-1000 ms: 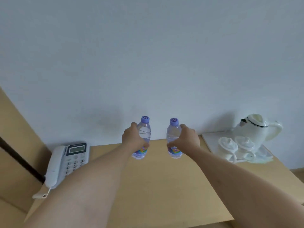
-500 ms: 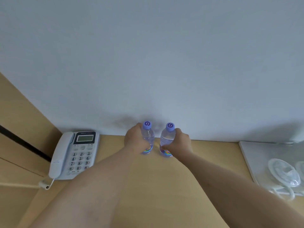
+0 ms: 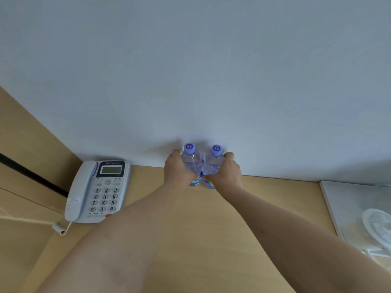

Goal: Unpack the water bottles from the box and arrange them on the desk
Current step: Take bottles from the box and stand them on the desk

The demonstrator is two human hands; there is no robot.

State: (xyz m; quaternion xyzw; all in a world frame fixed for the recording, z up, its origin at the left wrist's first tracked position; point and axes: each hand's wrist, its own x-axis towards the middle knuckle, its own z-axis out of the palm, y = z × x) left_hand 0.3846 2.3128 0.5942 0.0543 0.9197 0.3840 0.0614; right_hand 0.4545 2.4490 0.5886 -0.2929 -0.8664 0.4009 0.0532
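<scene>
Two small clear water bottles with purple caps and rainbow labels stand upright side by side at the back of the wooden desk (image 3: 190,218), close to the white wall. My left hand (image 3: 176,173) is wrapped around the left bottle (image 3: 192,160). My right hand (image 3: 225,175) grips the right bottle (image 3: 212,163). The bottles touch each other and their bases rest on the desk. The box is out of view.
A grey desk telephone (image 3: 96,192) lies on the desk's left side, its cord end hanging near the edge. A white tray (image 3: 355,208) with a clear-wrapped cup sits at the right. A wooden panel rises at the far left.
Both hands carried the bottles back toward the wall and set them down, bringing them together until they touch. The view tilted down and left, so the kettle left the frame.
</scene>
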